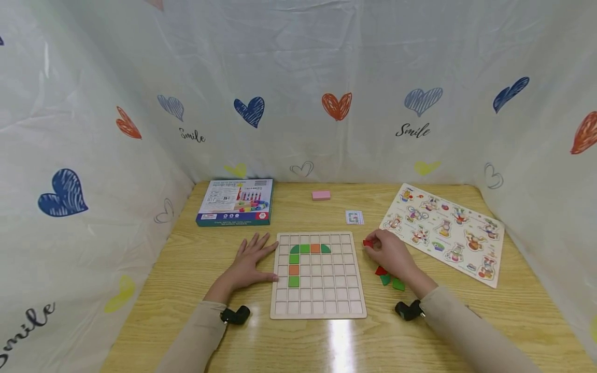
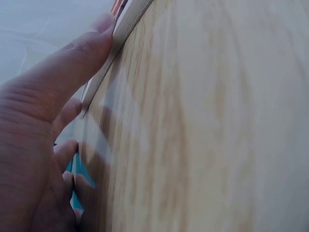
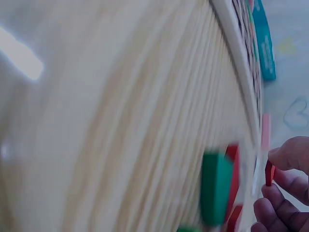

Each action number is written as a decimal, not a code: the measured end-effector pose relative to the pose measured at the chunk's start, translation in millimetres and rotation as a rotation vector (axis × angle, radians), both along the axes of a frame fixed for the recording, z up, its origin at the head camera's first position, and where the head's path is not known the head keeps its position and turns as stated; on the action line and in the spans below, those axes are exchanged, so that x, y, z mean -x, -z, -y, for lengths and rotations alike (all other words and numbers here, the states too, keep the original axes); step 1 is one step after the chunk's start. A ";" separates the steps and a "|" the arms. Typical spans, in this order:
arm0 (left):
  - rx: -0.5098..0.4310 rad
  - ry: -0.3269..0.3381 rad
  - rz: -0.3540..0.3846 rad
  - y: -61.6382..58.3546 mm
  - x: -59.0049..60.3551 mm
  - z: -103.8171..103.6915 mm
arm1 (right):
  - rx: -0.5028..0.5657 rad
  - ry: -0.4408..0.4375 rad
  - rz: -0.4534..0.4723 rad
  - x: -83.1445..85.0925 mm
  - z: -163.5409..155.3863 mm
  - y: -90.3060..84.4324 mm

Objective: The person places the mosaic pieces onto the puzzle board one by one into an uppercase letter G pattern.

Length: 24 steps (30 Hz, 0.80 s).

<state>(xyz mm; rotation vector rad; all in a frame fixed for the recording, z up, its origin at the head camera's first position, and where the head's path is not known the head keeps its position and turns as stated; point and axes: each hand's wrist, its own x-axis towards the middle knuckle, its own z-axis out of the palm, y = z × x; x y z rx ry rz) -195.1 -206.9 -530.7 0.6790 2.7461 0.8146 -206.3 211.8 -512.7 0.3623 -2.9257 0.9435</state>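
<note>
A pale wooden grid board (image 1: 322,305) lies mid-table, with green, orange and dark green rounded tiles (image 1: 294,259) set along its upper row and left column. My left hand (image 1: 252,263) rests with fingers spread on the table, thumb at the board's left edge; the thumb (image 2: 82,63) meets that edge in the left wrist view. Right of the board, my right hand (image 1: 391,254) pinches a small red tile (image 3: 269,172) between thumb and fingers. Below that hand lie loose red, dark green and light green tiles (image 1: 398,284); the dark green one (image 3: 215,188) looms large in the right wrist view.
A boxed toy set (image 1: 235,202) lies at the back left. Behind the board are a pink block (image 1: 321,195) and a small pattern card (image 1: 354,217). An animal picture puzzle board (image 1: 445,233) lies at the right, near the right hand. A printed curtain surrounds the table.
</note>
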 end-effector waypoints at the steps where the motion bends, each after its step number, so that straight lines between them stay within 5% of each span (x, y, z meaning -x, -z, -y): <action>1: 0.001 0.000 -0.002 0.5 0.2 0.2 | 0.010 -0.009 -0.004 -2.9 5.3 -1.9; 12: 0.003 0.005 -0.008 2.1 1.1 0.5 | 0.039 -0.207 -0.019 -39.1 72.3 -11.2; 24: 0.011 -0.003 -0.011 2.9 0.6 0.3 | 0.016 -0.386 -0.055 -60.5 130.6 -0.6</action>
